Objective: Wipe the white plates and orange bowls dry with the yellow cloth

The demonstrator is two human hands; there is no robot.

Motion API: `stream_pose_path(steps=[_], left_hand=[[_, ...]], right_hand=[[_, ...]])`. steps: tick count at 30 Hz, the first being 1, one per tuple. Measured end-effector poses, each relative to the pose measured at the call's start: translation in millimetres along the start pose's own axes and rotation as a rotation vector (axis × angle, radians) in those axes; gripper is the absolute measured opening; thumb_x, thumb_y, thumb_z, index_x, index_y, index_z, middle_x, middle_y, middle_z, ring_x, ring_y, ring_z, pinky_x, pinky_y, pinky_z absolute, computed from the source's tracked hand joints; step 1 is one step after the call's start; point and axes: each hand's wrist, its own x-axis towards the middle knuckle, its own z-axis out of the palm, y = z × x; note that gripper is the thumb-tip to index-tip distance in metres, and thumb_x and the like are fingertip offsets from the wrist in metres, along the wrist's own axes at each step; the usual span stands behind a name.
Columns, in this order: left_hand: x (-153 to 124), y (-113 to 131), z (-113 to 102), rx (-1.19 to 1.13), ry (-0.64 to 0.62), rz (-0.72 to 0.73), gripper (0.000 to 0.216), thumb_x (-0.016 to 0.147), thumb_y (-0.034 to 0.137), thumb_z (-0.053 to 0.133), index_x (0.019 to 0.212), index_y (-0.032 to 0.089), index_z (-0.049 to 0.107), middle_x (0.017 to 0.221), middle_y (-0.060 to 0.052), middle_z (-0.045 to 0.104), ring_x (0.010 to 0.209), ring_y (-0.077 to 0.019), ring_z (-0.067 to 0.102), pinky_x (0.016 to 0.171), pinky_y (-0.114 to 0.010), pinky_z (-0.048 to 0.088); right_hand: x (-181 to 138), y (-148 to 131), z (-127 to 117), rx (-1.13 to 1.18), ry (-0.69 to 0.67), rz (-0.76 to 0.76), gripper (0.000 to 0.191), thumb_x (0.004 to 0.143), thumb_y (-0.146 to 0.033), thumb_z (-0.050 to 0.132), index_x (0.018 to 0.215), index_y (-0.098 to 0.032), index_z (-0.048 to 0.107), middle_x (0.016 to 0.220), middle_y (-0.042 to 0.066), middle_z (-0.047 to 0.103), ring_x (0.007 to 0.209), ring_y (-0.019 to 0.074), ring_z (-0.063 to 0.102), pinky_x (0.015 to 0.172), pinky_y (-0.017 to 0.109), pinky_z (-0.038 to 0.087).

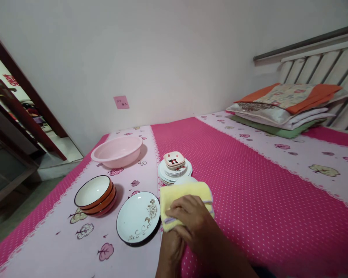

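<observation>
The right hand (191, 218) curls onto the cloth (188, 191), just right of the plate (137, 218); the left (172, 243), mostly underneath, can't be read. Careful: one forward shove could topple the bowls (174, 159) behind!

From my end I see a yellow cloth (188, 190) with lilac stripes at its edges. The plate (137, 216) is white, dark-rimmed, with brown flowers and scrolls. I make out orange bowls (94, 195), white inside with black rims, a pale pink basin (123, 158), a cream dish (174, 159) with red motifs, and a bedspread (237, 177) of white-dotted magenta beside pale pink bands printed with trees.
</observation>
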Motion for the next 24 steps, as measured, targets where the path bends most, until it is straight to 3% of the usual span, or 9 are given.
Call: stream_pose_path(steps=[2, 4, 8, 13, 19, 24], left_hand=[[1, 0, -4, -0.010, 0.028, 0.016, 0.027, 0.094, 0.030, 0.059, 0.118, 0.031, 0.072, 0.119, -0.013, 0.075, 0.130, -0.0378, 0.061, 0.104, -0.049, 0.052], [1, -1, -7, 0.019, 0.038, 0.026, 0.029, 0.090, 0.027, 0.065, 0.118, 0.031, 0.071, 0.118, -0.011, 0.075, 0.132, -0.0380, 0.059, 0.108, -0.049, 0.049], [-6, -2, -5, 0.193, -0.024, -0.013, 0.048, 0.071, 0.015, 0.083, 0.117, 0.021, 0.070, 0.108, -0.009, 0.078, 0.120, -0.0351, 0.066, 0.110, -0.047, 0.047], [-11, -3, 3, 0.177, -0.173, -0.125, 0.048, 0.072, 0.027, 0.087, 0.116, 0.013, 0.072, 0.103, -0.014, 0.080, 0.107, -0.0352, 0.073, 0.102, -0.049, 0.052], [-9, 1, 0, 0.063, -0.090, -0.100, 0.075, 0.068, 0.023, 0.091, 0.138, 0.014, 0.063, 0.108, -0.015, 0.081, 0.112, -0.0358, 0.072, 0.107, -0.049, 0.050], [-3, 6, -4, -0.122, 0.031, -0.083, 0.070, 0.082, 0.022, 0.082, 0.148, 0.022, 0.056, 0.125, -0.012, 0.077, 0.125, -0.0303, 0.067, 0.117, -0.045, 0.043]], right_hand=[[-2, -5, 4, -0.049, -0.094, 0.031, 0.044, 0.082, 0.003, 0.060, 0.115, -0.025, 0.071, 0.110, 0.005, 0.072, 0.103, 0.0248, 0.061, 0.091, 0.041, 0.046], [-3, -4, 5, -0.086, -0.111, 0.057, 0.050, 0.082, 0.005, 0.056, 0.120, -0.025, 0.069, 0.116, 0.005, 0.071, 0.108, 0.0251, 0.060, 0.094, 0.041, 0.044], [-5, 13, -4, -0.212, -0.009, 0.058, 0.054, 0.083, 0.002, 0.049, 0.128, -0.022, 0.065, 0.121, 0.009, 0.068, 0.113, 0.0268, 0.058, 0.097, 0.043, 0.042], [-7, 47, -27, -0.350, 0.087, 0.098, 0.042, 0.094, -0.010, 0.050, 0.133, -0.021, 0.062, 0.123, 0.012, 0.067, 0.115, 0.0290, 0.060, 0.097, 0.045, 0.047], [-18, 72, -39, -0.376, 0.098, 0.373, 0.028, 0.098, -0.026, 0.048, 0.121, -0.018, 0.062, 0.112, 0.014, 0.069, 0.106, 0.0297, 0.065, 0.090, 0.044, 0.053], [-29, 67, -44, -0.316, -0.102, 0.661, 0.027, 0.093, -0.031, 0.053, 0.112, -0.016, 0.064, 0.106, 0.014, 0.073, 0.092, 0.0291, 0.072, 0.077, 0.040, 0.054]])
